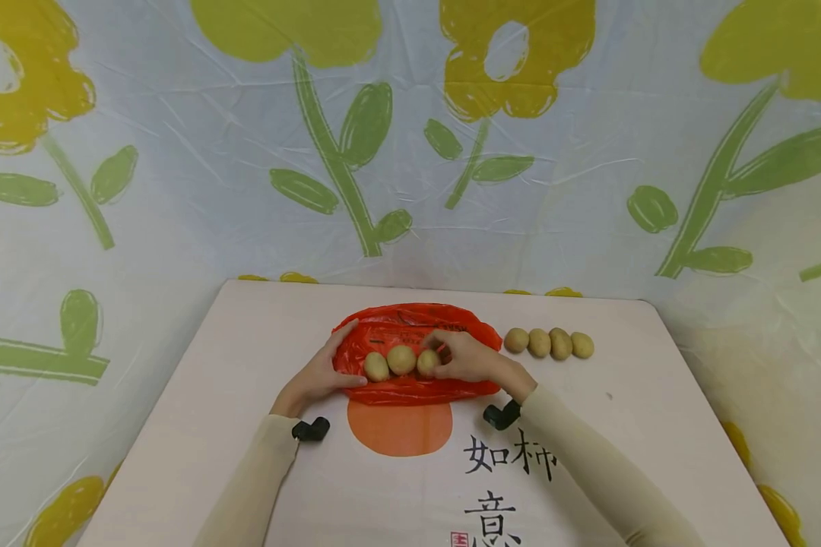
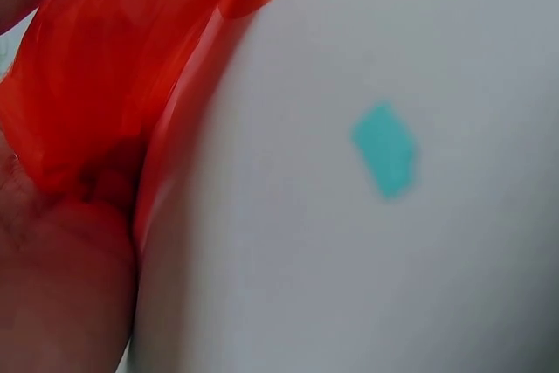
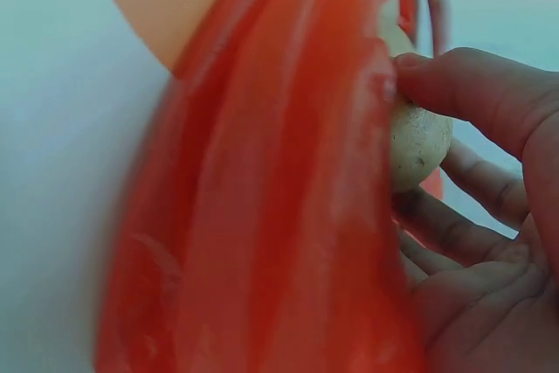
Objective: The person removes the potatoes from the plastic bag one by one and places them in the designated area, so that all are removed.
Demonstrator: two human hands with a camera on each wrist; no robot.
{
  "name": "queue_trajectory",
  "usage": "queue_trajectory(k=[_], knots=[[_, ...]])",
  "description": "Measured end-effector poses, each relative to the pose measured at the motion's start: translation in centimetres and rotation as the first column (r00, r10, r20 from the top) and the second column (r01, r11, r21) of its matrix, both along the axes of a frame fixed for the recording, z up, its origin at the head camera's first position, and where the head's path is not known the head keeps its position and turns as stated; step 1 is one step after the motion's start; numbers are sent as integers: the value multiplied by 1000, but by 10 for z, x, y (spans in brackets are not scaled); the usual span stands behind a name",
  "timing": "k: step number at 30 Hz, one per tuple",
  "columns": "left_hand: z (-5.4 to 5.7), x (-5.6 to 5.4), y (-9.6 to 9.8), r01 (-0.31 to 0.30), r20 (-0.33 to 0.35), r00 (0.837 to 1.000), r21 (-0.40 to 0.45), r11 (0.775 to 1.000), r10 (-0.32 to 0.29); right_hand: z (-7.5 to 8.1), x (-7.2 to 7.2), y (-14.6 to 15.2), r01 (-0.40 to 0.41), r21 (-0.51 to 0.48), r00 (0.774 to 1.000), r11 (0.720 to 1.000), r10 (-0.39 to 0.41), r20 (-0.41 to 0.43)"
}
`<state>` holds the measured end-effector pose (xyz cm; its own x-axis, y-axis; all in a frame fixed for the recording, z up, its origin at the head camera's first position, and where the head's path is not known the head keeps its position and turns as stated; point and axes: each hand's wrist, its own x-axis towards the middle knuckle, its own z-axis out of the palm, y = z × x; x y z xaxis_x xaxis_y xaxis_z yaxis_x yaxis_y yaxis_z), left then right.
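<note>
A red plastic bag (image 1: 383, 335) lies spread on the table with three potatoes in a row on it: a left one (image 1: 376, 367), a middle one (image 1: 401, 360) and a right one (image 1: 427, 362). My right hand (image 1: 467, 357) grips the right potato, thumb on the near side and fingers beyond it. In the right wrist view that potato (image 3: 419, 148) is partly hidden by the bag's red side (image 3: 271, 189). At the bag's left end rests my left hand (image 1: 320, 374), thumb and fingers spread, touching the plastic. The left wrist view shows the bag (image 2: 113, 67) against the palm.
Right of the bag, several more potatoes (image 1: 549, 343) sit in a row on the white table (image 1: 609, 425). The table bears an orange disc print (image 1: 400, 429) and black characters. A flowered sheet (image 1: 410, 251) hangs behind and at the sides.
</note>
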<state>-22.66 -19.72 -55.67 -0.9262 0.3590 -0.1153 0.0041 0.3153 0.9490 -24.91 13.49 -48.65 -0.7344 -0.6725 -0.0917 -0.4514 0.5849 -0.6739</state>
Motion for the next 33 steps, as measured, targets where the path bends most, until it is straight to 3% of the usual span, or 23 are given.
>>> queue_trajectory(k=[7,17,33], knots=[[2,3,-4,-20,33,999,5,1000,20,9,3,7,49,-84,999,995,-48,16],[3,1,-7,-1,17,1000,0,1000,1,24,10,14,128,-143,992,981,-129,4],[1,-1,-2,-3,32,999,2,1000,3,18,25,30,229,-244,973,942,-231,23]])
